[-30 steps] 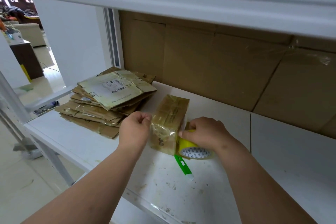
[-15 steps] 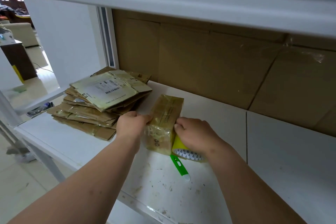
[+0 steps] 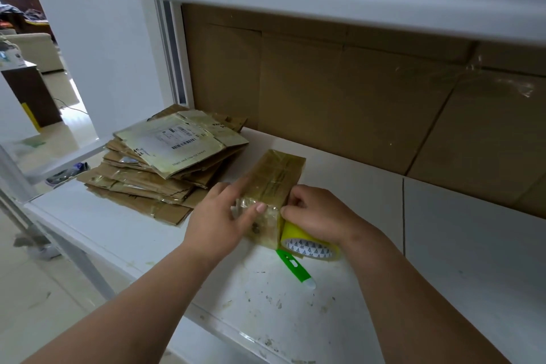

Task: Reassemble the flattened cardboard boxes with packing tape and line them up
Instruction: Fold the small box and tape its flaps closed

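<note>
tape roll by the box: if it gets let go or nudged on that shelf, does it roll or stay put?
The tape roll looks tilted on its round edge under the right hand, so it would probably roll or flop flat. The strip seems joined to the small box, which may tether it. It likely weighs little.

Taped brown box (image 3: 273, 183) upright beside flattened stack (image 3: 165, 168), apparently closed.

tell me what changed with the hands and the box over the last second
The left hand went from pinching the tape at the box's left edge to lying across its near end, fingers straight, pressing the tape down. The right hand stayed gripping the tape roll against the box's right side. The box, the flat stack and the green cutter kept their places.
</note>
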### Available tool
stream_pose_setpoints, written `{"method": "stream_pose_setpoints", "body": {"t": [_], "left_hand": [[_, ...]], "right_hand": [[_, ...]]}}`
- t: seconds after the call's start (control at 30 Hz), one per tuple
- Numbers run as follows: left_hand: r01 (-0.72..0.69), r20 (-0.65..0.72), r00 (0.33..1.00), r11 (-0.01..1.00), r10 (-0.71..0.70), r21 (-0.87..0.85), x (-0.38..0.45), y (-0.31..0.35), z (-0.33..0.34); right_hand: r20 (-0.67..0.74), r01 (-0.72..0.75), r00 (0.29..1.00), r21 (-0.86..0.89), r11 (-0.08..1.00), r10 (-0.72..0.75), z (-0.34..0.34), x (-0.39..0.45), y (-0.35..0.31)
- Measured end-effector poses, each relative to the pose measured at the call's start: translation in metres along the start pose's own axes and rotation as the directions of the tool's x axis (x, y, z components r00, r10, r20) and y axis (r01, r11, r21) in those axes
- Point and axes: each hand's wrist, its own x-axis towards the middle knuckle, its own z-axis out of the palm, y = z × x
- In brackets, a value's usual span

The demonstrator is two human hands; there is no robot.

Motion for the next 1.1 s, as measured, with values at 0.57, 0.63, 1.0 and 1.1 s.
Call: {"method": "stream_pose_setpoints", "body": {"t": [0.57,0.63,1.0,1.1], "left_hand": [[-0.265,0.164,0.956,0.956,0.244,0.125,0.018,-0.017,-0.012],[-0.271,0.096,0.961,0.95,0.259,0.156,0.019,-0.014,-0.009],[0.127,-0.015,0.992,0.992,-0.128,-0.02,0.038,-0.016,-0.01],[0.147,0.02,0.989,0.988,-0.148,0.056,0.049,-0.01,-0.006]], "right_hand": [[-0.068,0.038,0.996,-0.297,0.954,-0.06,0.001,-0.007,-0.01],[-0.105,0.032,0.991,-0.376,0.926,-0.077,0.006,-0.005,-0.014],[0.015,0.036,0.999,0.009,0.999,-0.037,-0.004,-0.004,0.002],[0.07,0.007,0.997,0.134,0.991,-0.017,0.001,-0.001,-0.006]]}}
